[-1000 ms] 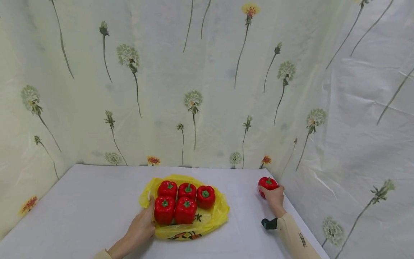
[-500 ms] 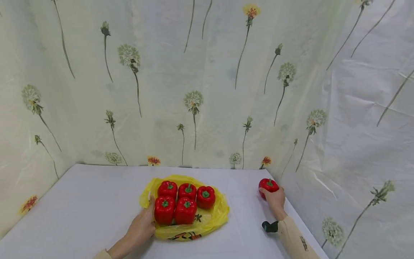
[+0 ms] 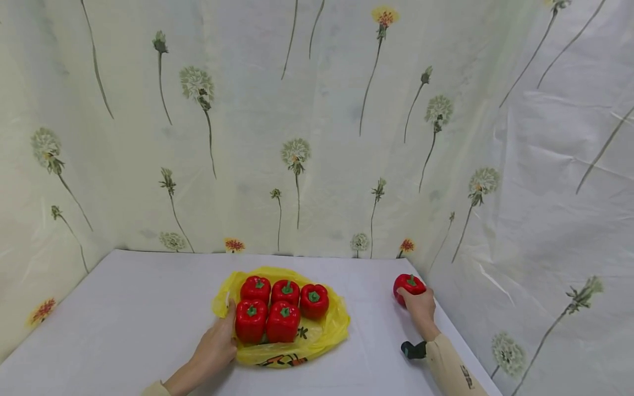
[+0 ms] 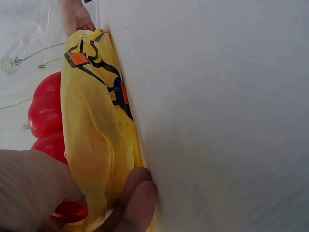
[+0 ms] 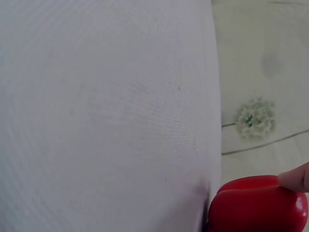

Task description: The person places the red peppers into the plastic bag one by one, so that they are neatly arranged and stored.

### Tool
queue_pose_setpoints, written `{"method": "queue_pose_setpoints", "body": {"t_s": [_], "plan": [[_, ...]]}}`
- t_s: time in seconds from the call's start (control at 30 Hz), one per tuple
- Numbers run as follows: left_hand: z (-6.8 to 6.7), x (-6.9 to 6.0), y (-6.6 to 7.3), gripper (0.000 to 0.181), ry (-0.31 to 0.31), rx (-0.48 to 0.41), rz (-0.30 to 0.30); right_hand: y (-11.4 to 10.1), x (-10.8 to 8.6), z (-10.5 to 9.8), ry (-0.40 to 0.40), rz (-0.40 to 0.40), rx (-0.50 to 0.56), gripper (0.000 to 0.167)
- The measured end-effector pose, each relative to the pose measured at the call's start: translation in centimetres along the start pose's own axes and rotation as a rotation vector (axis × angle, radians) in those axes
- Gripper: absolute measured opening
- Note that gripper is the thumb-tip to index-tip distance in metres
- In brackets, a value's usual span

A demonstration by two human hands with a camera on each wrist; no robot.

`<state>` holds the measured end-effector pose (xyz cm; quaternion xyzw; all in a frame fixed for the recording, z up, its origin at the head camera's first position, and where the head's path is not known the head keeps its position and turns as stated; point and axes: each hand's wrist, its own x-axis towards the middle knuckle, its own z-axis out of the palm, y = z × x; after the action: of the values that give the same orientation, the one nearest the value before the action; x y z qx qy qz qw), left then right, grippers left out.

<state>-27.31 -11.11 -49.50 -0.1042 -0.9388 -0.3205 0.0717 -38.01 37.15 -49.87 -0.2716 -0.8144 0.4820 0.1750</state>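
Observation:
Several red bell peppers [image 3: 283, 322] with green stems sit in two rows in an open yellow plastic bag [image 3: 324, 338]. My left hand [image 3: 216, 342] grips the bag's left edge, thumb on the inner side beside the peppers. Its fingers [image 4: 140, 205] curl against the outside of the bag in the left wrist view. Over by the table's right edge, my right hand [image 3: 420, 311] holds another red bell pepper [image 3: 407, 287]. One fingertip [image 5: 295, 179] presses on that pepper's side [image 5: 256, 210] in the right wrist view; the rest of the hand is out of that frame.
The white table [image 3: 148, 308] meets a hanging sheet [image 3: 327, 192] printed with dandelions at the back, and more sheet on both sides. A dark wrist-worn device [image 3: 413, 350] juts out left of the right sleeve [image 3: 448, 366].
My right hand and its pepper have shifted very slightly toward me. The left hand, the bag and the peppers in it stay where they were.

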Motion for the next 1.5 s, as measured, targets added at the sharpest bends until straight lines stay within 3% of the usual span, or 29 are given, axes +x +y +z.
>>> {"method": "queue_pose_setpoints", "body": {"t_s": [0.6, 1.0, 1.27, 1.5], "plan": [[0.0, 0.0, 0.0, 0.093, -0.009, 0.002, 0.001, -0.7, -1.2, 0.4, -0.033, 0.047, 0.012, 0.086], [0.1, -0.1, -0.2, 0.093, 0.009, 0.024, 0.028, -1.5, -2.1, 0.8, -0.068, -0.021, 0.011, 0.085], [0.2, 0.0, -0.1, 0.092, -0.002, 0.018, 0.004, -2.4, -4.3, 0.6, -0.139, -0.121, -0.03, 0.083], [0.2, 0.0, 0.0, 0.092, 0.001, 0.02, -0.003, -3.6, -6.0, 0.7, -0.177, -0.161, -0.025, 0.08]]}}
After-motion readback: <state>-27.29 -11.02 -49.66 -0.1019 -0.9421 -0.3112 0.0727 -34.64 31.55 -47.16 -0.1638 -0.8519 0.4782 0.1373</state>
